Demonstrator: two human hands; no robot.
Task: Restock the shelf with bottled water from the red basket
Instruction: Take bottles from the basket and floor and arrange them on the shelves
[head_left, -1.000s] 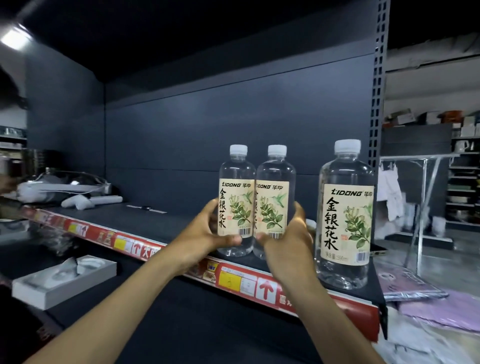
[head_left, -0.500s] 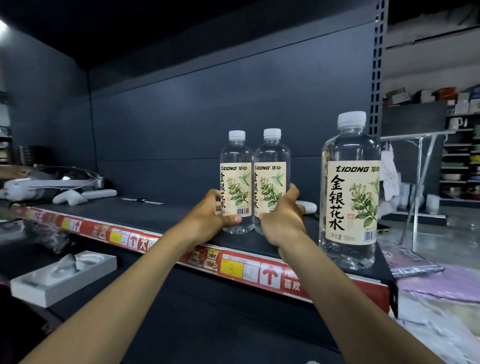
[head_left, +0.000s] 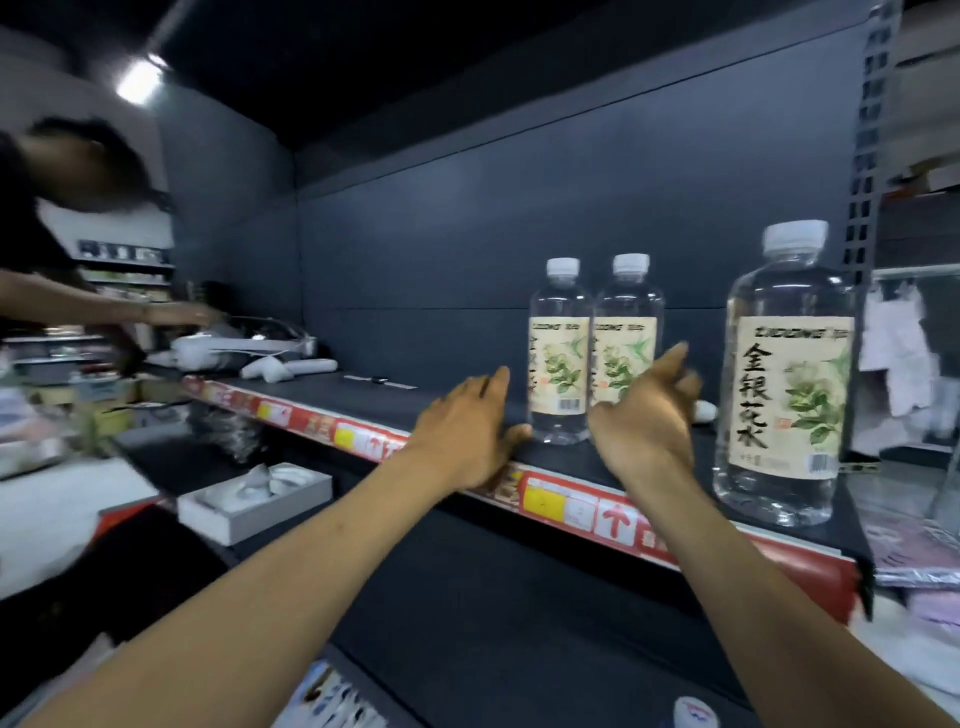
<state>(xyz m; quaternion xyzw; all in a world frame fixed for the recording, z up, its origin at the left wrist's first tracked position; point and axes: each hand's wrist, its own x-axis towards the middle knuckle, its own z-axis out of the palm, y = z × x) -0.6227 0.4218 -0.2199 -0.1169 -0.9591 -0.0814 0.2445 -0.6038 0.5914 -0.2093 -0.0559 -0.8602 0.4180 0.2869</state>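
Both hands are letting go of the two bottles they were gripping half a second ago, and are drawing back toward the shelf's front edge. The left hand (head_left: 462, 431) is hovering with its fingers (head_left: 493, 384) loosely spread and nearly straight, holding nothing; its thumb tip is lying just beside the base of the left bottle (head_left: 560, 332), and the blur is hiding whether it is touching. The right hand (head_left: 644, 421) is opening too, its fingers (head_left: 675, 358) fanning apart and reaching up in front of the right bottle (head_left: 626, 322)'s label, gripping nothing; contact there cannot be told. The two bottles are standing upright and touching each other, set back on the dark, matte, flat shelf (head_left: 363, 395). They are clear ribbed plastic with white screw caps and cream paper labels showing green leaves. A third bottle (head_left: 789, 374) of the same kind is standing nearer the front edge, to the right and well apart from the pair. A glossy red and yellow price strip (head_left: 566, 506) is running along the shelf's lip. A shallow white box (head_left: 249, 512) is sitting on the level below, and a blurred person (head_left: 62, 171) is reaching across at far left.
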